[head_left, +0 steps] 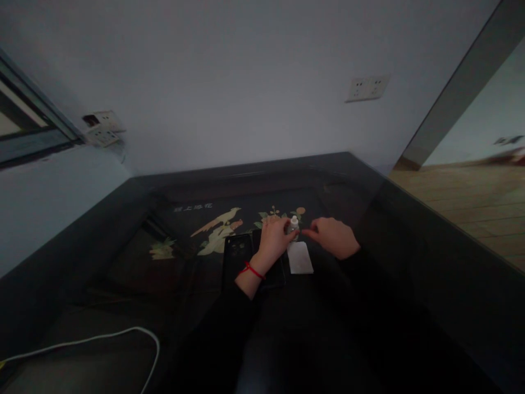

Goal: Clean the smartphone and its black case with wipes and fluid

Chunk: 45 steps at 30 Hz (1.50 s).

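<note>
My left hand (274, 238), a red string bracelet (253, 270) on its wrist, grips a small clear dropper bottle (293, 226) with a white tip. The bottle stands upright between thumb and fingers. To its right, my right hand (334, 236) is closed with thumb and forefinger together, apart from the bottle; anything in that pinch is too small to make out. Just below the bottle lies a folded white cloth or paper (300, 258). A black phone case (237, 253) with camera cut-outs lies left of my left hand. Beneath that forearm is another dark flat rectangle (279, 273), partly covered.
The glossy black table (172, 301) carries a bird-and-flower picture (219, 232). A white cable (102, 335) curves across its near left. Behind stands a pale wall (229, 98) with sockets (367, 88). The table's right edge borders a wooden floor (463, 202).
</note>
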{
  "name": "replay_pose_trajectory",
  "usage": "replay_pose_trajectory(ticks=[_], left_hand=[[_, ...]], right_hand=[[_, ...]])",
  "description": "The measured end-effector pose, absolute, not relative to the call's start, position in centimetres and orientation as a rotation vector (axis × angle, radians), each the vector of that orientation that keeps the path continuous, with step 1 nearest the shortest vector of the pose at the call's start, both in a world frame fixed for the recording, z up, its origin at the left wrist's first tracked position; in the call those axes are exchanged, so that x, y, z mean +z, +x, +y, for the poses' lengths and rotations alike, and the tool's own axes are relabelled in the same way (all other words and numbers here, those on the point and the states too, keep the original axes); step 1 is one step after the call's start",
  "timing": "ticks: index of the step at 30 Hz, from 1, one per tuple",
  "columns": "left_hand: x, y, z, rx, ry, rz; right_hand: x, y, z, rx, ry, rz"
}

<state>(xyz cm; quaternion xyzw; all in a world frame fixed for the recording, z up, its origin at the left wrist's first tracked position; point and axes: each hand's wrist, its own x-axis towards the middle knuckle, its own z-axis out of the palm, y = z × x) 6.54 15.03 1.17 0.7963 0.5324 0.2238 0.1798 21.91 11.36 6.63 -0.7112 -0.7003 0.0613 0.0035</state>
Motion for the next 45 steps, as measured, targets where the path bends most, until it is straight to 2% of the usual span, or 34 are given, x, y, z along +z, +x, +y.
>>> replay_pose_trajectory(ticks=[8, 13, 18, 22, 30, 37, 40, 45], left_hand=[[2.3, 5.2, 13.9, 0.709, 2.261, 1.496], [3.0, -1.0, 11.6, 0.675, 2.233, 1.634], [2.0, -8.2, 9.5, 0.603, 2.12, 1.834], [1.0, -10.4, 8.2, 0.594, 2.078, 1.917], [0.0, -10.1, 7.4, 0.609, 2.053, 1.875], [1.3, -9.6, 6.6, 0.802, 1.959, 1.816], [2.4, -7.3, 5.4, 0.892, 1.904, 1.683], [2.6, -1.9, 3.6, 0.832, 1.781, 1.301]], right_hand=[[3.3, 19.6, 8.2, 0.293, -2.37, -2.16], [2.2, 19.2, 9.0, 0.389, -2.294, -2.139], [1.0, 20.1, 9.7, 0.604, -2.165, -2.089], [0.0, 20.3, 10.2, 0.804, -2.06, -1.961], [-0.9, 21.3, 9.1, 1.209, -1.785, -1.704], [-0.4, 22.3, 6.5, 1.33, -1.564, -1.446], [-0.1, 21.9, 5.6, 1.35, -1.449, -1.324], [0.6, 20.2, 4.3, 1.393, -1.26, -1.178]])
